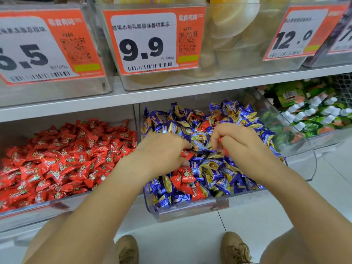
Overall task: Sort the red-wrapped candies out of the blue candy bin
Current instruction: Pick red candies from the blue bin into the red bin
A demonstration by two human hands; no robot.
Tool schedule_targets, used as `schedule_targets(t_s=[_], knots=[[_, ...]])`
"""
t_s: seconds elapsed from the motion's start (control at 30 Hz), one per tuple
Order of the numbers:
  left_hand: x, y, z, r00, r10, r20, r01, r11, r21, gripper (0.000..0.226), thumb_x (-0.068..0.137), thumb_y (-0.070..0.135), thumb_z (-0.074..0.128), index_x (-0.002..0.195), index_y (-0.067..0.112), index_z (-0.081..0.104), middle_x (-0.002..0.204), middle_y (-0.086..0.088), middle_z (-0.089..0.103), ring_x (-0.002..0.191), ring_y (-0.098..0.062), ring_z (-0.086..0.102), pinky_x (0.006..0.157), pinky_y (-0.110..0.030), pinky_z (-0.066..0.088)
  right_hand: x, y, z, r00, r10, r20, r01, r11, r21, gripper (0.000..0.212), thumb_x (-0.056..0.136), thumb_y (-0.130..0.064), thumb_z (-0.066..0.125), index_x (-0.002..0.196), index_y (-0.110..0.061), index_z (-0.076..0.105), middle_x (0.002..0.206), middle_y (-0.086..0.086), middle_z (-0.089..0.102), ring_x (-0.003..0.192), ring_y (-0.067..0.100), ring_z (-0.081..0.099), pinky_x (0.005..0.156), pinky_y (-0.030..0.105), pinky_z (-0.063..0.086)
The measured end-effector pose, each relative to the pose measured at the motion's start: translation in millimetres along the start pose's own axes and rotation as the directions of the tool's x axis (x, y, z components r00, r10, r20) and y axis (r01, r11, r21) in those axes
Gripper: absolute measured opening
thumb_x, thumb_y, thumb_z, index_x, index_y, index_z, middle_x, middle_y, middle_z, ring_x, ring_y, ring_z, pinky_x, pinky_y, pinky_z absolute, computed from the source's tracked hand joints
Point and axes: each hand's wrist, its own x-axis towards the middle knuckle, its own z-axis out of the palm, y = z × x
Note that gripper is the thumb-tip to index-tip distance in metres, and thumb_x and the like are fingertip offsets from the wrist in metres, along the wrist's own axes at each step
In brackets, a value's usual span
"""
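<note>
- Red bin, L: full of red candies.
- L hand over blue bin, fingers pinching 1 red candy.
- More reds among blue candies nr front wall.
- R hand, fingers curled on a red wrapper.
- Green packs, far R.

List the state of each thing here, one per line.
Left hand: grip pinching a red candy in the blue pile.
Right hand: curled round red candy, partly hidden.
Blue candy bin: pulled forward, full, stray red candies near its front.
Red candy bin: heaped full.
Price tag: reads 9.9.
</note>
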Motion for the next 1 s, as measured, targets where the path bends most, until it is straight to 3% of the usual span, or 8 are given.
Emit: schedule_targets(t_s=[0.07,0.17,0.23,0.33,0.5,0.67,0.87,1.0], knots=[[1.0,0.0,0.1,0.998,0.001,-0.055,0.000,1.000,0.021,0.035,0.090,0.046,0.058,0.124,0.037,0.055,0.125,0.010,0.058,0.111,-0.015,0.057,0.076,-0.032,0.045,-5.3,-4.3,8.5,0.995,0.007,0.101,-0.004,1.000,-0.028,0.026,0.078,-0.021,0.039,0.064,-0.027,0.060,0.055,-0.009,0.051,0.053,0.007,0.044,0.051,0.021,0.033],[-8.2,-5.1,-8.6,0.986,-0.020,-0.165,0.011,0.999,-0.050,0.028,0.091,0.047,0.054,0.118,0.036,0.055,0.120,0.011,0.058,0.109,-0.016,0.057,0.076,-0.031,0.043,-11.6,-3.4,26.0,0.966,0.038,0.257,0.064,0.925,-0.376,0.026,0.084,-0.050,0.053,0.072,-0.029,0.061,0.063,-0.005,0.060,0.059,0.009,0.050,0.058,0.029,0.042],[-21.6,-11.3,-16.2,0.975,-0.020,-0.220,0.002,0.997,-0.082,0.031,0.093,0.049,0.048,0.124,0.043,0.050,0.122,0.014,0.057,0.111,-0.014,0.056,0.079,-0.032,0.047,-15.4,-2.4,33.3,0.940,0.100,0.326,0.129,0.781,-0.611,0.045,0.078,-0.071,0.050,0.081,-0.028,0.062,0.070,-0.005,0.062,0.067,0.010,0.052,0.059,0.028,0.039],[-34.6,-9.9,-26.7,0.965,0.024,-0.260,-0.050,0.994,-0.093,0.029,0.094,0.046,0.042,0.121,0.050,0.052,0.116,0.017,0.057,0.107,-0.008,0.056,0.076,-0.031,0.048,-14.9,-1.3,36.7,0.923,0.178,0.340,0.111,0.725,-0.680,0.065,0.068,-0.084,0.045,0.087,-0.026,0.064,0.073,-0.006,0.061,0.078,0.016,0.056,0.064,0.030,0.042],[-33.4,5.0,-10.0,0.991,0.098,-0.091,-0.095,0.995,0.034,0.024,0.087,0.045,0.042,0.097,0.032,0.059,0.096,0.007,0.063,0.088,-0.016,0.059,0.063,-0.029,0.044,-7.5,1.3,42.6,0.892,0.206,0.403,0.115,0.759,-0.641,0.049,0.072,-0.062,0.064,0.099,-0.022,0.058,0.087,-0.002,0.062,0.086,0.020,0.056,0.065,0.032,0.044],[-29.8,6.3,-3.5,0.995,0.082,0.050,-0.087,0.991,0.106,0.048,0.077,0.069,0.056,0.079,0.022,0.049,0.082,0.005,0.057,0.075,-0.015,0.047,0.049,-0.029,0.024,-7.8,9.0,37.8,0.903,0.180,0.391,0.080,0.823,-0.563,0.020,0.080,-0.038,0.060,0.092,-0.024,0.057,0.078,-0.006,0.057,0.076,0.016,0.051,0.063,0.031,0.043],[-31.3,14.5,-1.8,0.997,0.069,0.047,-0.074,0.989,0.128,0.045,0.083,0.058,0.060,0.118,0.031,0.053,0.090,0.008,0.059,0.097,-0.018,0.058,0.061,-0.029,0.030,-8.6,15.2,36.2,0.936,0.107,0.334,0.095,0.840,-0.534,0.013,0.082,-0.032,0.057,0.092,-0.028,0.050,0.074,-0.006,0.059,0.069,0.015,0.048,0.061,0.031,0.040],[-30.1,18.7,-0.3,0.997,0.050,0.064,-0.061,0.983,0.174,0.045,0.086,0.056,0.058,0.122,0.030,0.055,0.100,0.001,0.064,0.097,-0.023,0.061,0.061,-0.030,0.032,-11.5,13.8,32.8,0.949,0.091,0.301,0.067,0.877,-0.475,0.014,0.083,-0.028,0.057,0.089,-0.029,0.045,0.070,-0.004,0.061,0.063,0.015,0.050,0.061,0.035,0.043]])
